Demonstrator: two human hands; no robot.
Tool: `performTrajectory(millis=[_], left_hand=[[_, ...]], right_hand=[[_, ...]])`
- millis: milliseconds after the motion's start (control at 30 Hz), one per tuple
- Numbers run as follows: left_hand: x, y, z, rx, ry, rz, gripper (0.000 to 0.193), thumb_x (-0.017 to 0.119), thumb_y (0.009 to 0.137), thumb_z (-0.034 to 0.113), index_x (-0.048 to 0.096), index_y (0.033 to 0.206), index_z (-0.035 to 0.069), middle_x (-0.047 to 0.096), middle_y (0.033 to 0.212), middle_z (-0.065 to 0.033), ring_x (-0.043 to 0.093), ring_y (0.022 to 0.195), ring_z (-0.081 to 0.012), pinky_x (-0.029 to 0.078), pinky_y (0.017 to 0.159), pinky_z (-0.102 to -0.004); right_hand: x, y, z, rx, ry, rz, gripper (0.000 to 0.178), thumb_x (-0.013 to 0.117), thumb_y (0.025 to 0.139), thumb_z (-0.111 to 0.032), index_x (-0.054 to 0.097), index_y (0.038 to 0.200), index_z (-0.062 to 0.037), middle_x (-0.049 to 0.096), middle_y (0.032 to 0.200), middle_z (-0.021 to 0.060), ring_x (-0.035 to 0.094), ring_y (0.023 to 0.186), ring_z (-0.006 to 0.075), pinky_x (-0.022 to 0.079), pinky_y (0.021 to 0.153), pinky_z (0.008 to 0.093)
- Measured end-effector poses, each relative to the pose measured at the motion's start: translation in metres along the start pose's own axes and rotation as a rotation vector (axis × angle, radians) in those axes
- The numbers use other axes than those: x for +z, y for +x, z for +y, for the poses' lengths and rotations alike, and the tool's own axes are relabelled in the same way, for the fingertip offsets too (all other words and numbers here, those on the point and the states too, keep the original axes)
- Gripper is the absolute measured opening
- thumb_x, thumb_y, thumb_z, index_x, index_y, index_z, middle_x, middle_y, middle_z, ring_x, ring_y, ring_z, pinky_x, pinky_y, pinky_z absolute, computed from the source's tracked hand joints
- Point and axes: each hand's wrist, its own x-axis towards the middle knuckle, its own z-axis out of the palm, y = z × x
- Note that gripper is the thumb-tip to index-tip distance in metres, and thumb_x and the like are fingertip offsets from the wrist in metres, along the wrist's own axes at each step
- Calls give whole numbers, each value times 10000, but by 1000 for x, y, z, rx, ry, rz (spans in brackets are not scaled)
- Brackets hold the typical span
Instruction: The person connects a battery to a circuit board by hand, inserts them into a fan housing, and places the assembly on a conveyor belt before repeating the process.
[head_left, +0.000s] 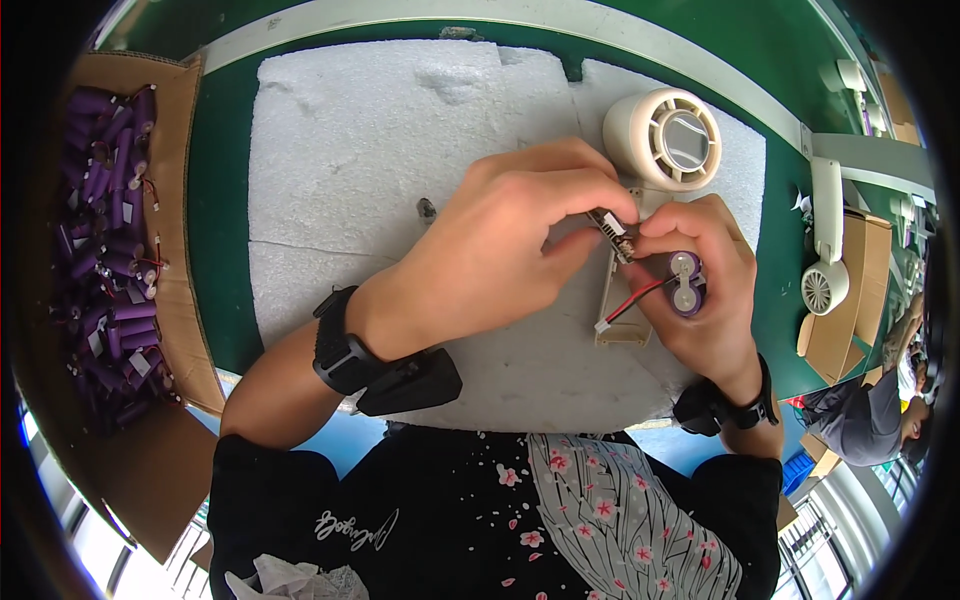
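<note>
Left hand (500, 240): its grip was closed, thumb and forefinger pinching a small circuit board (608, 232) above the white foam pad (350, 170).
Right hand (705, 290): its grip was closed around a purple battery pack (685, 282) of two cells, the cell ends facing up; the fingertips also met the lower end of the circuit board.
Leads: a red and black wire pair (640, 297) ran from the pack to a small white connector (603, 326), hanging slack over a beige fan housing half (622, 300) that lay on the foam.
Position of work: board and pack were held just above the housing, near a round beige fan head (662, 138) with its grille up.
Handling note: the board was best held by its edges, the leads kept slack rather than pulled, and both hands kept low over the foam so a slip fell softly.
Surroundings: a cardboard box of purple cells (110, 250) stood well apart at the left on the green surface (215, 200).
</note>
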Motion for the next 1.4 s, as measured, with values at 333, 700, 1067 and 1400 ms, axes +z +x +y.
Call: performTrajectory(millis=[333,700,1067,1400], left_hand=[[-7,-5,-1,-36,89,-74,265,641,712,-135,671,907,42,647,982,-99,652,831,-216,516,664,-283],[-3,-3,4,-70,-137,-136,281,681,737,-96,632,986,24,620,930,-74,625,803,-147,517,659,-252],[-3,-3,6,-141,-265,-149,210,684,786,-87,639,972,1,619,930,-75,627,825,-143,552,687,-248],[-3,-4,7,-95,-278,-117,183,709,802,-59,649,967,-9,613,927,-95,628,804,-141,551,679,-239]], right_hand=[[-5,-1,2,-98,-32,-112,382,759,614,57,641,952,-76,692,845,19,531,749,224,453,691,322],[-9,0,8,-174,31,-44,337,756,595,33,706,907,-83,653,828,47,558,728,221,461,641,295],[-1,-6,9,-69,-33,143,330,761,637,32,752,951,-71,596,824,54,584,683,162,463,548,258],[-2,-6,8,-85,-116,151,334,780,638,-2,754,962,-81,573,806,49,549,656,158,436,526,268]])
